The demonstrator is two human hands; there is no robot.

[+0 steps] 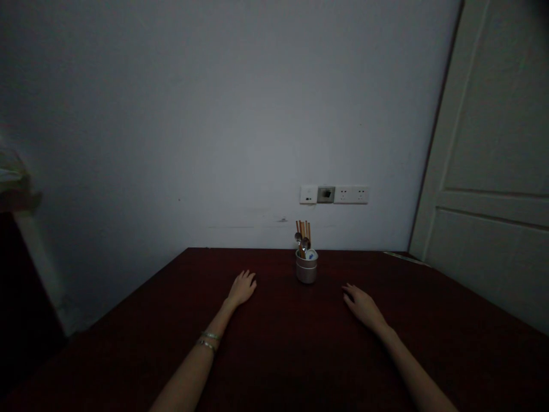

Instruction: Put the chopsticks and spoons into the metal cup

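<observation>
On the dark red table [278, 337] stands a light cylindrical holder [306, 271], upright near the back edge. Wooden chopsticks [305, 229], metal spoons [305, 243] and a white piece with a blue mark [311, 255] stick up out of it. My left hand [242, 287] lies palm down to the left of the holder, fingers a little apart, holding nothing; two bracelets circle that wrist. To the right of the holder, my right hand [359, 303] rests on the table with its fingers loosely spread and nothing in them. Neither hand touches the holder.
Behind the table rises a pale wall [240, 114] with a row of sockets and plates [334, 194] above the holder. A panelled door [493, 171] stands at the right. A thin flat strip [404, 258] lies along the back right edge. Blurred items sit at the far left.
</observation>
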